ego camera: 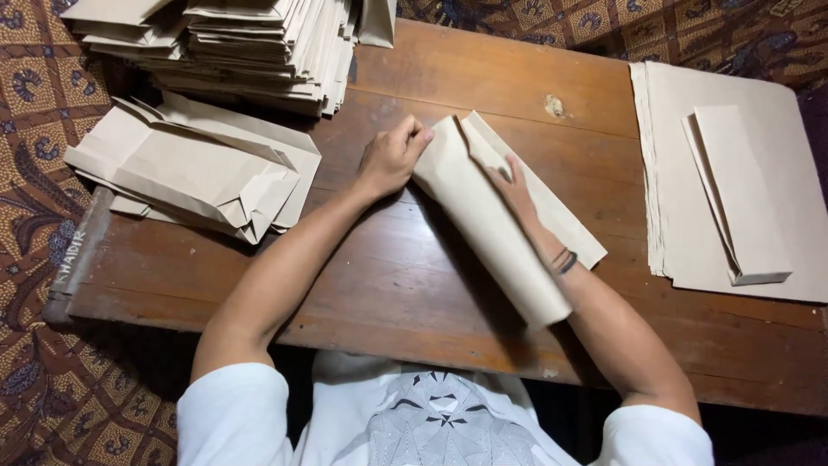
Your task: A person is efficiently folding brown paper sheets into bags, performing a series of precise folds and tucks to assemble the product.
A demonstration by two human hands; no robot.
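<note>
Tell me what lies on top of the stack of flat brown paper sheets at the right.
A narrow folded brown paper piece lies on the stack of sheets. The sheet surface directly under it is covered.

- Folded paper sheet (492, 229): plain light tan.
- Finished paper bags (198, 168): same pale tan.
- Wooden table (405, 285): reddish brown, worn, with a pale chip.
- Floor cloth (34, 121): brown batik with orange and dark blue motifs.
- T-shirt (431, 423): white, grey geometric print.
- Wristbands (565, 261): black.

folded sheet (496, 224) mid-table (388, 285), bags (198, 168) left, sheet stack (733, 173) right
</note>
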